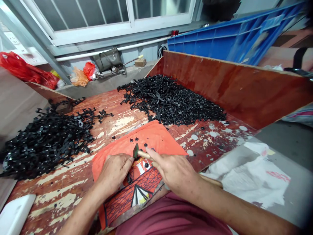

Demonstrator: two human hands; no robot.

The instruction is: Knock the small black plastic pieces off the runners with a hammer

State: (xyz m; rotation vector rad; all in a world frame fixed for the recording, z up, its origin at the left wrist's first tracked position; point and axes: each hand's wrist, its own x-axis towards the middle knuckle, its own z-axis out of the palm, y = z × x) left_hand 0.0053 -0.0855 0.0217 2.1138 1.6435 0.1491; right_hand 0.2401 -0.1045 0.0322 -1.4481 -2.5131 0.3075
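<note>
My right hand [174, 171] grips the wooden handle of a small hammer [144, 154], whose dark green-edged head is right at my left fingertips. My left hand [114, 171] is closed low over the orange printed cloth [158, 135], thumb and fingers together. A black plastic part [129, 178] shows just under those fingers; most of it is hidden by the hand. Several small round black pieces [145, 145] lie loose on the cloth around the hammer head.
A large heap of black plastic parts [171, 101] lies at the back right, with another heap [51, 140] at left. A reddish board [232, 85] walls the worn table's right side; behind it stands a blue crate [207, 40]. A white sack [246, 173] lies at right.
</note>
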